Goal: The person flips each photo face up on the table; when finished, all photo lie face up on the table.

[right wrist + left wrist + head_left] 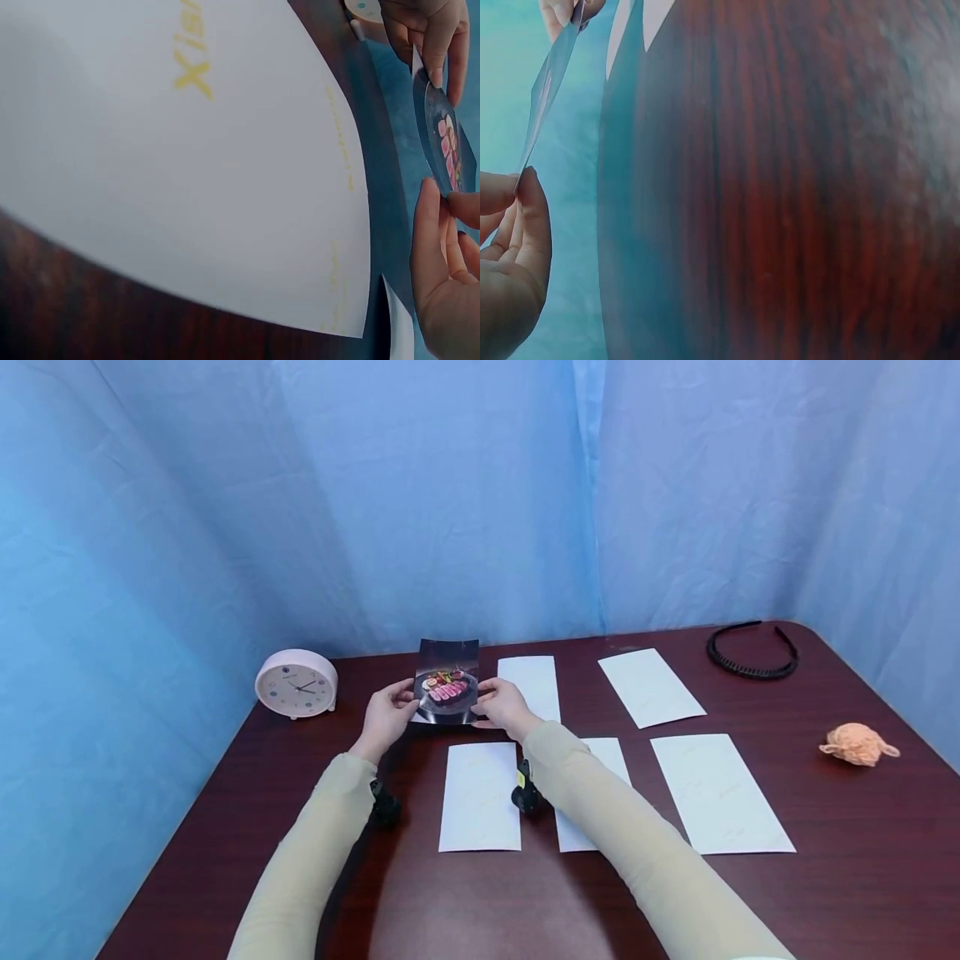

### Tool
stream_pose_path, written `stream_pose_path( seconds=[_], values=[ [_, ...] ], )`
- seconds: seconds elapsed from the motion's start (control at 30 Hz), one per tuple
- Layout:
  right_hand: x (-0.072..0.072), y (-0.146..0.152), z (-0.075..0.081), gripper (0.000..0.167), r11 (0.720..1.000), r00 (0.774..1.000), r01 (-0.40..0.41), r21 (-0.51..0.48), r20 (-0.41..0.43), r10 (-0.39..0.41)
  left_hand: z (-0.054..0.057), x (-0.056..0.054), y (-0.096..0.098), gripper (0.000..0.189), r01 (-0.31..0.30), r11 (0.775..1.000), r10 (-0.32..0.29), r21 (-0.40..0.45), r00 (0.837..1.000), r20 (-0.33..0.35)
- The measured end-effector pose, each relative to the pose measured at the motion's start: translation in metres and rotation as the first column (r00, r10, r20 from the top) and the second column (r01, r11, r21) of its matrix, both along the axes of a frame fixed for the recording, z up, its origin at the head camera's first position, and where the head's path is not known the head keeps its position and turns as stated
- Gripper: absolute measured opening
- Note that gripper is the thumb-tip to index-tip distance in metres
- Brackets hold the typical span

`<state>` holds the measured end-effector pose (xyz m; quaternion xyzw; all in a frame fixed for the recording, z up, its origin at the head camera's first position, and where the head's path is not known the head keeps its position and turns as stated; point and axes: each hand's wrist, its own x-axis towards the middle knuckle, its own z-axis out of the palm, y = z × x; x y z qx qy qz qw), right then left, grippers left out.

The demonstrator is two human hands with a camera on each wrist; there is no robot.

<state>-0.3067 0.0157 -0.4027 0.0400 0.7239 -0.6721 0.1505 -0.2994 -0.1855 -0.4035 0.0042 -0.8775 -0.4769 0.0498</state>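
Observation:
A glossy photo print (447,681) of sliced meat on a dark plate is held up above the far part of the table, its picture facing me. My left hand (387,717) pinches its left edge between thumb and fingers. On the opposite edge, my right hand (507,706) pinches it the same way. The left wrist view has the photo (549,94) almost edge-on, slightly bowed between both hands. Behind the right hand lies a white sheet (531,681), and another white sheet (480,797) lies nearer, below the hands.
More white sheets (651,687) (722,793) lie to the right, one partly under my right forearm. A pink round clock (297,684) stands at the far left. A black headband (752,670) and a peach yarn ball (857,745) lie at the right. Blue curtains (465,502) hang behind the table.

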Motion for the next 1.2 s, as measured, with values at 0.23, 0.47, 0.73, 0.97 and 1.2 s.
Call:
stream_pose_path(
  seconds=[0.23, 0.47, 0.73, 0.97, 1.2],
  values=[
    [-0.004, 0.002, -0.004, 0.043, 1.0, 1.0, 0.005, 0.019, 0.021, -0.005, -0.003, -0.002, -0.001, 0.042, 0.021, 0.999, -0.02, -0.03, 0.999, 0.044],
    [-0.004, 0.004, -0.01, 0.043, 1.0, 0.999, 0.009, -0.005, 0.042, -0.008, -0.008, -0.005, 0.001, 0.041, 0.023, 1.0, -0.021, -0.014, 0.992, 0.121],
    [-0.003, 0.005, -0.012, 0.042, 1.0, 0.998, 0.001, -0.015, 0.058, 0.0, -0.014, -0.008, 0.001, 0.04, 0.017, 1.0, -0.019, 0.015, 0.984, 0.179],
    [-0.004, 0.003, -0.012, 0.044, 1.0, 0.998, -0.02, -0.003, 0.066, 0.021, -0.016, -0.008, -0.001, 0.041, 0.015, 0.999, -0.022, 0.035, 0.979, 0.203],
    [-0.004, 0.003, -0.014, 0.045, 0.999, 0.999, -0.03, 0.034, 0.042, 0.029, -0.019, -0.01, -0.003, 0.041, 0.032, 0.999, -0.036, 0.024, 0.979, 0.202]
  ],
)
